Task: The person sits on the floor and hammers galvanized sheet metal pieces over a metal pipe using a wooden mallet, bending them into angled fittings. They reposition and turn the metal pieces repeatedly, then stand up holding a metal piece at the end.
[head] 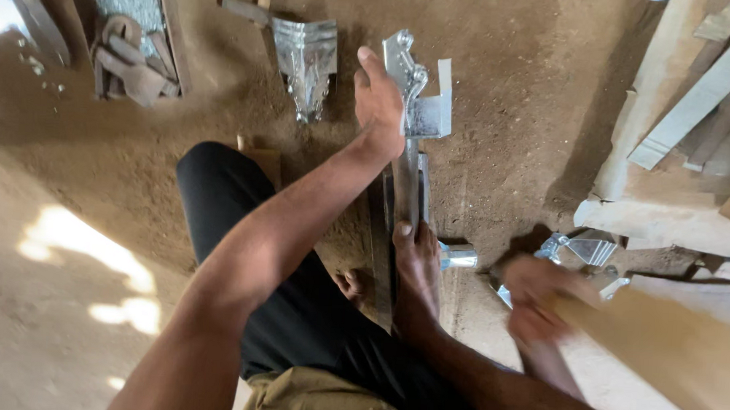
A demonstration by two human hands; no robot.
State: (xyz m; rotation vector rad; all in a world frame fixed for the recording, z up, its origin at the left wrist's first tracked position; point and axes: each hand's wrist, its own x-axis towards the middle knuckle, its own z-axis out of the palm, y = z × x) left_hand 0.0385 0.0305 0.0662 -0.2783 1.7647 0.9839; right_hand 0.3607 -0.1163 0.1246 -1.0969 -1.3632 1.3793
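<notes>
My left hand [377,100] grips the left edge of a shiny, ornately cut sheet-metal piece [422,94]. The piece rests on the far end of a long dark iron bar [405,191] lying on the dirt floor. My bare foot [417,267] presses down on the near part of that bar. My right hand [536,304] is blurred at the lower right and is closed around a pale wooden block or mallet [668,354] that runs toward the lower right corner. That hand is well apart from the metal piece.
A second shiny shaped metal piece [307,54] lies on the floor at top centre. Small metal offcuts [586,246] and a short metal tube [461,256] sit near my right hand. Wooden planks [700,107] are stacked at right. Worn brown items [129,60] lie at top left.
</notes>
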